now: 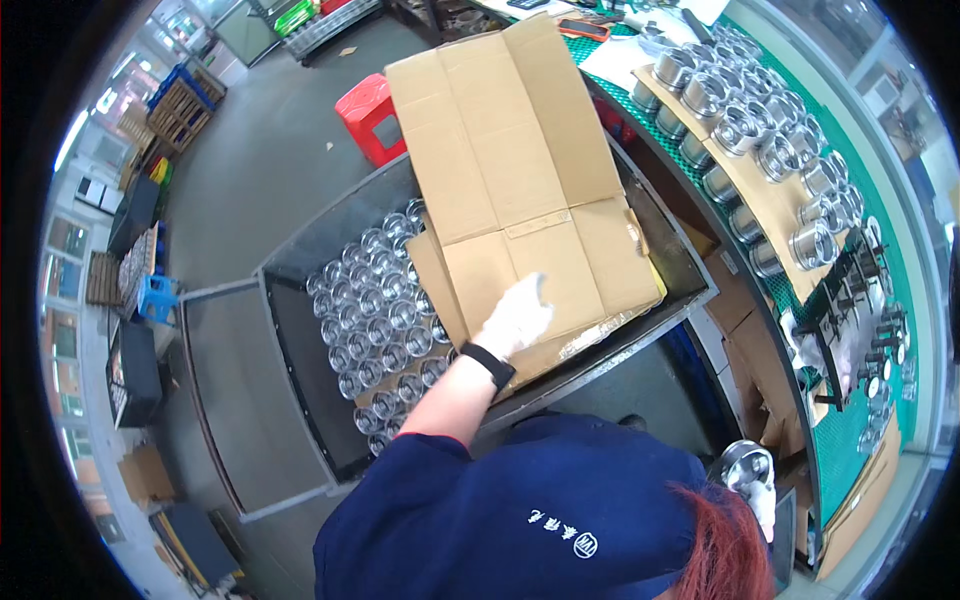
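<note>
My left hand point(518, 316), in a white glove with a black band at the wrist, lies over a flattened cardboard sheet point(490, 180). Its fingers look apart, and nothing shows in them. The creased brown sheet covers much of a dark metal cart point(320, 230). Rows of shiny round metal cups point(370, 300) stand in the cart to the left of the cardboard. Low at the right, my right hand point(763, 508), also gloved in white, grips a shiny metal cup point(745, 466); my body and hair partly hide that arm.
A curved workbench with a green mat point(845, 470) runs along the right. It bears many metal cups point(780, 155) on a cardboard strip and a dark fixture point(830, 345). Beyond the cart stands a red stool point(370, 115). A metal handle frame point(205, 400) juts from the cart's left end.
</note>
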Motion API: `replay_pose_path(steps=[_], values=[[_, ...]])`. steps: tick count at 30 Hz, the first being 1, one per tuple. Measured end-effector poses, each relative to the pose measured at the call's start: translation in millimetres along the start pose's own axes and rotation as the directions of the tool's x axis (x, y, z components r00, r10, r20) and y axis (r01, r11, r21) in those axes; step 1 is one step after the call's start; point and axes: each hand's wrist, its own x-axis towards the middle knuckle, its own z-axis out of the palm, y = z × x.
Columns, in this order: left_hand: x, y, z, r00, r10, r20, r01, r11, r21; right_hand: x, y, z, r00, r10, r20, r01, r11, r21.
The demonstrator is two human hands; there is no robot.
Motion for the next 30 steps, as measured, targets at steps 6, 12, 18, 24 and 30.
replay_pose_path(steps=[6, 12, 18, 24, 30], values=[[-83, 104, 44, 0.965, 0.125, 0.233, -0.112, 0.991, -0.068, 54, -77, -17, 0.956, -0.246, 0.160, 0.235, 0.968, 0.085], [-123, 215, 125, 0.846, 0.468, 0.257, -0.317, 0.827, -0.464, 76, -141, -43, 0.771, -0.437, 0.464, 0.378, 0.899, 0.220], [-144, 355, 177, 0.632, 0.744, 0.216, -0.495, 0.603, -0.626, 78, -160, -66, 0.360, -0.669, 0.650, 0.878, 0.479, 0.007], [-130, 408, 211, 0.542, 0.793, 0.278, -0.465, 0.558, -0.687, 130, -137, -70, 0.461, -0.573, 0.678, 0.299, 0.819, 0.489], [-79, 480, 257, 0.358, 0.880, 0.311, -0.592, 0.472, -0.653, 133, -167, -129, 0.747, -0.517, 0.417, 0.246, 0.798, 0.550]])
